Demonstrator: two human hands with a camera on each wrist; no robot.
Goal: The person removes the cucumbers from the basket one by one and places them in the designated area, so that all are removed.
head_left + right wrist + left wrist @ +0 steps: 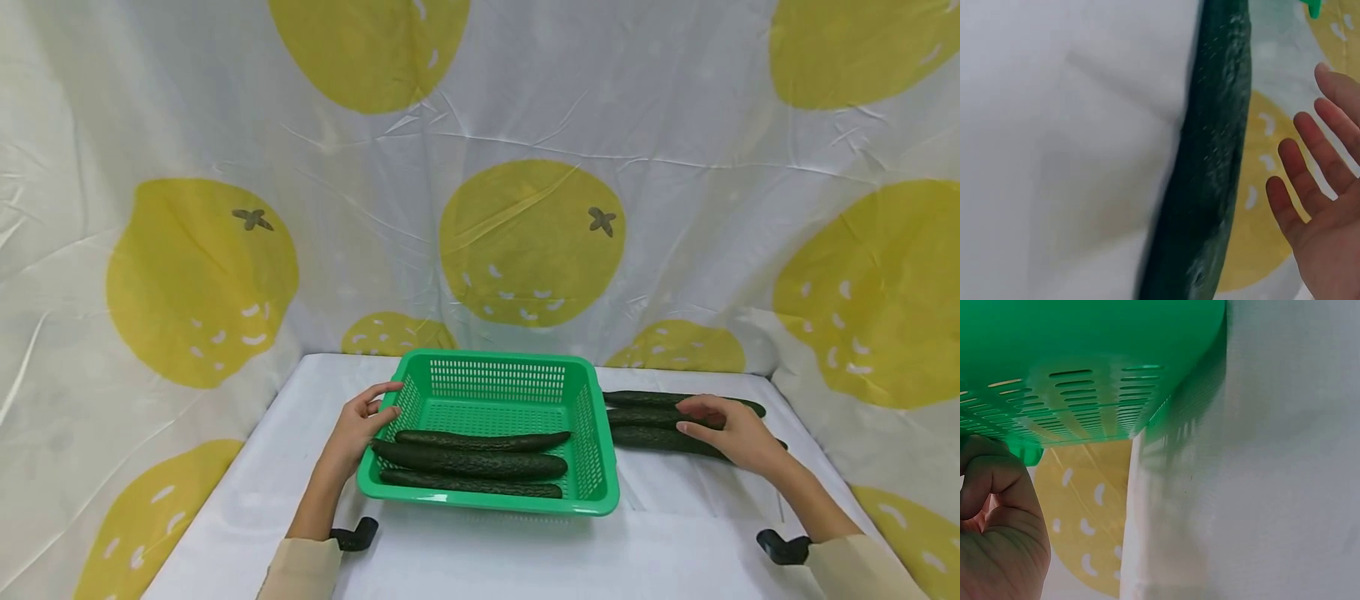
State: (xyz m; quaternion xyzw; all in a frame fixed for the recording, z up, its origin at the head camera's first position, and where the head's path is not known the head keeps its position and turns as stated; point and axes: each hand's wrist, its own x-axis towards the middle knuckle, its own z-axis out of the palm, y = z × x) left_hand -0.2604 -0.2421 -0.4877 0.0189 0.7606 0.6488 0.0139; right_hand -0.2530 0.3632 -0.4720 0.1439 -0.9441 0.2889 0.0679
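Observation:
A green plastic basket with slotted walls stands on the white table, holding three dark green cucumbers laid side by side. At its left rim, my left hand grips the edge with bent fingers and thumb. In the left wrist view the curled fingers meet the basket's edge. Right of the basket lie three more cucumbers in a row. Above these hovers my right hand, partly hiding them. The right wrist view shows its fingers spread and holding nothing, beside one long cucumber.
A white cloth covers the table. Around its back and sides hangs a pale curtain printed with large yellow fruit. Black straps with camera mounts sit at both wrists, below beige sleeves.

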